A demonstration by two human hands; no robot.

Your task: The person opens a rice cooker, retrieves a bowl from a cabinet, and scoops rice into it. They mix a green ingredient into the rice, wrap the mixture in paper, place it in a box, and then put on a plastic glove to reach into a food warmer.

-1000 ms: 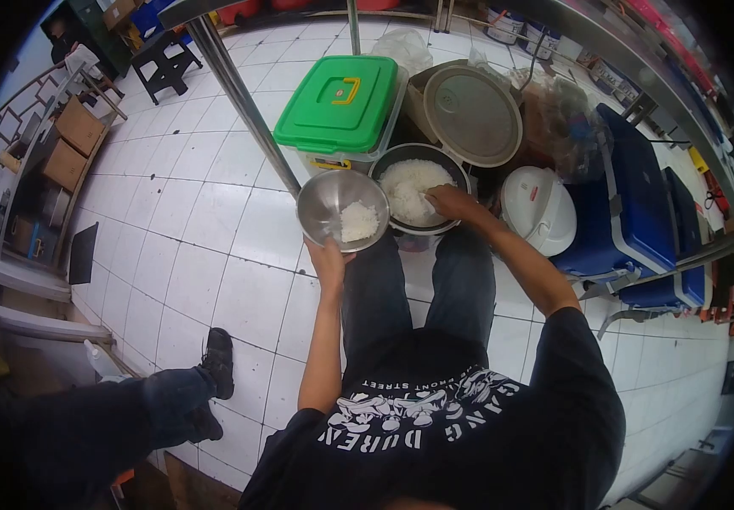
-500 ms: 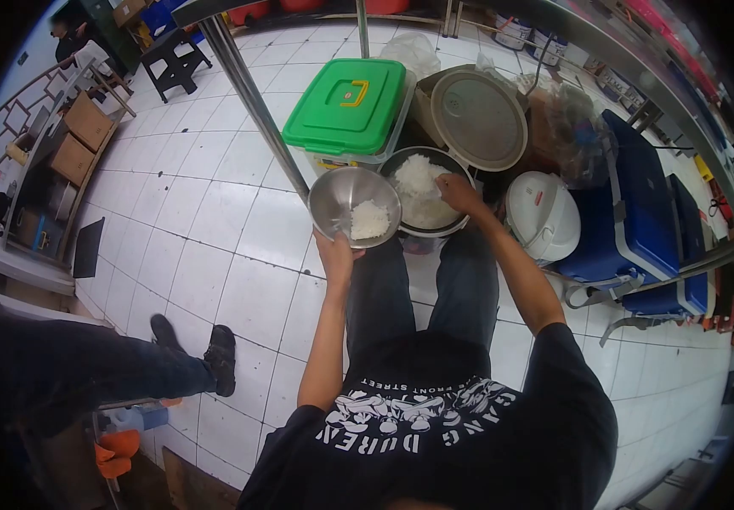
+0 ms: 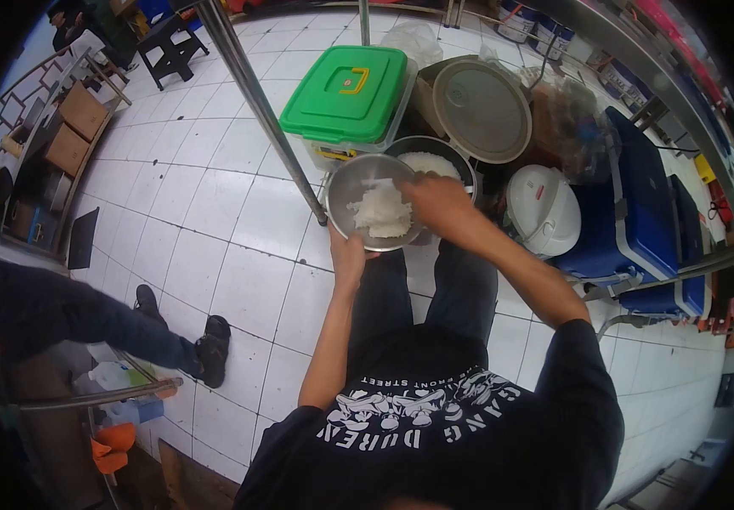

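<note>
My left hand (image 3: 350, 261) grips the lower rim of a steel bowl (image 3: 346, 185), thumb along its edge. A mound of white rice (image 3: 383, 212) lies inside the bowl. Over the bowl's right side, my right hand (image 3: 436, 202) is closed around what looks like a whitish rice paddle (image 3: 376, 182), its blade above the rice and partly blurred. Just behind the bowl stands a dark round pot (image 3: 467, 170) with white rice (image 3: 429, 162) in it. The bowl and my right hand cover part of this pot.
A green-lidded storage box (image 3: 345, 93) stands behind the bowl, beside a metal table leg (image 3: 269, 127). To the right are a large round lid (image 3: 482, 109), a white-lidded container (image 3: 542, 211) and a blue cooler box (image 3: 630, 212). Another person's leg (image 3: 129, 319) reaches in from the left.
My right hand has moved from the pot to over the bowl, carrying rice. The rice in the bowl has grown. The bowl has shifted slightly right and now overlaps the pot.
</note>
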